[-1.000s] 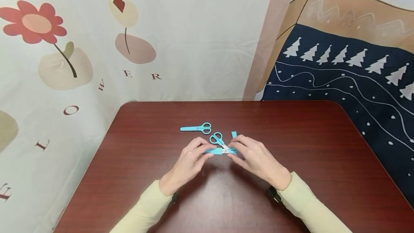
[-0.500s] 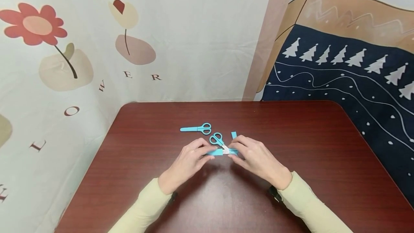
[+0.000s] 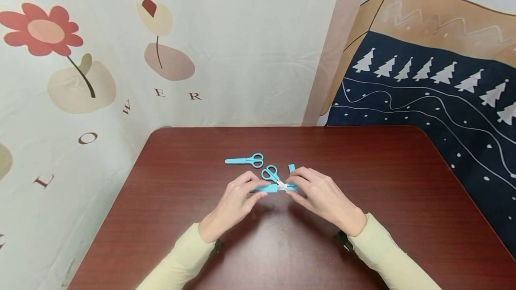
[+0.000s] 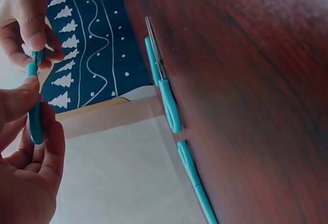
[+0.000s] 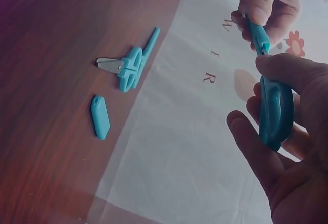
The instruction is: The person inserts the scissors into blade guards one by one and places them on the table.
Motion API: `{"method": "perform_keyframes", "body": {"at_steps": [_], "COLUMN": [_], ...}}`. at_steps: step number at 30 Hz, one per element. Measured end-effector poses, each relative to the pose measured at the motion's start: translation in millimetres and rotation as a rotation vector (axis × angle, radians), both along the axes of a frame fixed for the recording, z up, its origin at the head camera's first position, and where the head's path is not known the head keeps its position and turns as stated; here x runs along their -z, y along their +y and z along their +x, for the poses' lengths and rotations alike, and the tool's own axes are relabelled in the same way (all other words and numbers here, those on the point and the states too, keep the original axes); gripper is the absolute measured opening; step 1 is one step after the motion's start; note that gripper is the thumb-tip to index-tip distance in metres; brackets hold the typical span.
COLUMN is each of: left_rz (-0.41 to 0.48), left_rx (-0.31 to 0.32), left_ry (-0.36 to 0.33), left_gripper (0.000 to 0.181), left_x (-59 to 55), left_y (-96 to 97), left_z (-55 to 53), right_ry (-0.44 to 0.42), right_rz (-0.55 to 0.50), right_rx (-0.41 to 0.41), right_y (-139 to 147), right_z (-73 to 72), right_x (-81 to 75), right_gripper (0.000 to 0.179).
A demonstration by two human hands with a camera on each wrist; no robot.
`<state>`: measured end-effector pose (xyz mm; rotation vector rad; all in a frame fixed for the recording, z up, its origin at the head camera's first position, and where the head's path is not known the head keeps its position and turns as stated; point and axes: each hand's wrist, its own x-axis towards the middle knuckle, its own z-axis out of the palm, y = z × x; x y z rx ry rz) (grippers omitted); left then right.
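Note:
My left hand (image 3: pixel 238 198) pinches a light blue scissor cover (image 5: pixel 259 37) between thumb and fingers. The right hand (image 3: pixel 322 198) holds a pair of scissors by its light blue handles (image 5: pixel 277 111), thumb near the pivot. The blades point left at the cover's mouth, and a short silvery stretch shows between the hands in the head view. Both hands are above the table. Just beyond them lies a second pair of scissors (image 3: pixel 270 172), blades bare. A loose blue cover (image 5: pixel 100 117) lies beside it, partly behind my right hand in the head view.
A third pair of scissors (image 3: pixel 243 160), with its cover on, lies farther back to the left on the dark red table (image 3: pixel 181 191). Behind the table's far edge hang a pale flower-print cloth (image 3: pixel 242 48) and a dark blue tree-print cloth (image 3: pixel 403 102).
My right hand has shifted slightly to the right, and the silvery stretch between the hands is a little wider. The things on the table have not moved.

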<state>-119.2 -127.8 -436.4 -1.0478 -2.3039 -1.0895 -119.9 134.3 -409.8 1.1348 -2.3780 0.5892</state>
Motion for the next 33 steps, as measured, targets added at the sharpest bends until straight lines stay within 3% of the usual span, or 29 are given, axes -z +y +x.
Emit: {"method": "perform_keyframes", "body": {"at_steps": [17,33], "left_rz": [-0.032,-0.017], "left_rx": [-0.007,0.003], "left_ry": [0.121,0.136], "left_gripper": [0.025,0.026], "left_x": [-0.9,1.4], "left_y": [2.6,5.1], "left_z": [-1.8,-2.7], "right_ry": [0.068,0.050], "right_rz": [0.018,0.003], "right_rx": [-0.009,-0.027], "right_y": [-1.3,-4.8], "right_z": [-0.9,-0.1], "right_x": [1.6,1.9], "right_gripper": [0.025,0.028]}}
